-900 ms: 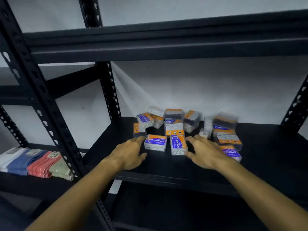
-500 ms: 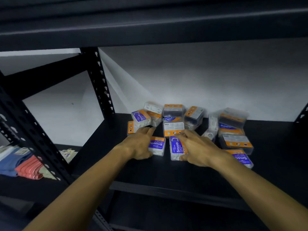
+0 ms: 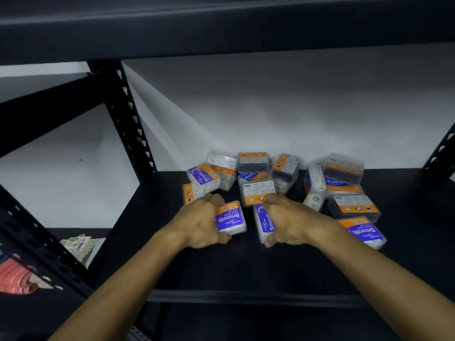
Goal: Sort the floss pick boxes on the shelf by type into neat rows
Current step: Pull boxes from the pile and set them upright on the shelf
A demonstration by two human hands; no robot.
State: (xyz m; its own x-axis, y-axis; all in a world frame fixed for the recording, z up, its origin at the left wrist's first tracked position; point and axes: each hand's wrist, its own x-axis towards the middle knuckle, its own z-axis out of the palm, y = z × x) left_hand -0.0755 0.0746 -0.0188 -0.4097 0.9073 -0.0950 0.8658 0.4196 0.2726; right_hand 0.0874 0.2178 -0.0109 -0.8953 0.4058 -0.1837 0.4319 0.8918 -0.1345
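Several small clear floss pick boxes with orange and blue labels lie jumbled in a heap [image 3: 285, 173] at the back middle of a black shelf [image 3: 246, 271]. Some read "Smooth", others "Round". My left hand [image 3: 199, 222] grips a "Smooth" box [image 3: 231, 218] at the front of the heap, thumb under its near edge. My right hand [image 3: 293, 220] grips a second "Smooth" box [image 3: 264, 222] beside it, covering most of its label. Another "Smooth" box [image 3: 364, 231] lies to the right of my right wrist.
The shelf above [image 3: 221, 28] hangs low over the heap. A black upright post [image 3: 128, 124] stands at the shelf's left end, another [image 3: 440, 148] at the right. Folded cloths [image 3: 17, 274] and a small packet [image 3: 78, 244] lie on a lower shelf at left.
Both hands reached forward from the shelf's front and closed on the two front "Smooth" boxes. My head moved closer and lower, so the upper shelf fills the top of the view.
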